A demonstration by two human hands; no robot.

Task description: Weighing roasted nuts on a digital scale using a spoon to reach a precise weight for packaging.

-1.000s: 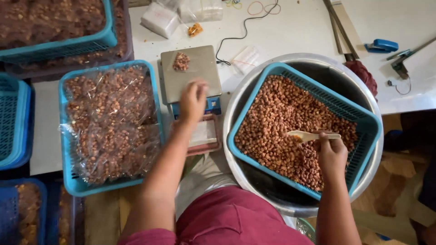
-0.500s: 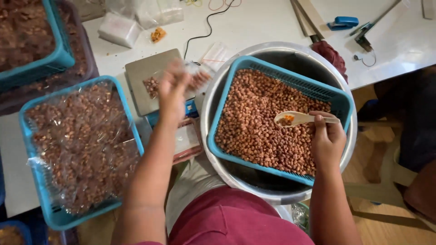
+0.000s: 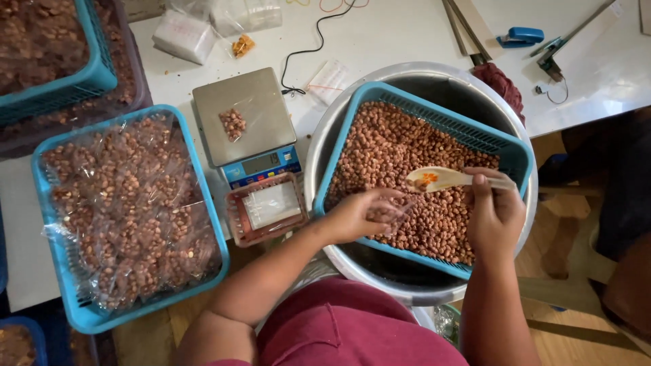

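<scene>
A blue basket [image 3: 434, 110] full of brown peanuts [image 3: 390, 149] sits in a round metal basin [image 3: 407, 73]. My right hand [image 3: 495, 213] holds a pale spoon [image 3: 437, 178] with a few nuts in its bowl, just above the peanuts. My left hand [image 3: 359, 215] reaches over the basket's near left edge, pinching a small clear plastic bag [image 3: 400, 207] under the spoon's tip. A digital scale [image 3: 254, 102] stands left of the basin, with a small bag of peanuts [image 3: 232, 124] on its plate.
A blue basket [image 3: 88, 318] of filled peanut bags stands at the left, and another blue basket [image 3: 74, 85] at the top left. A small reddish tray [image 3: 268, 205] lies below the scale. White packets [image 3: 182, 35], a black cable [image 3: 305, 51], a blue stapler [image 3: 519, 35] and a dark red cloth [image 3: 503, 85] lie on the white table.
My left hand left the scale and came right to the basket with a clear bag. The spoon lifted out of the peanuts with a few nuts. The camera view shifted.
</scene>
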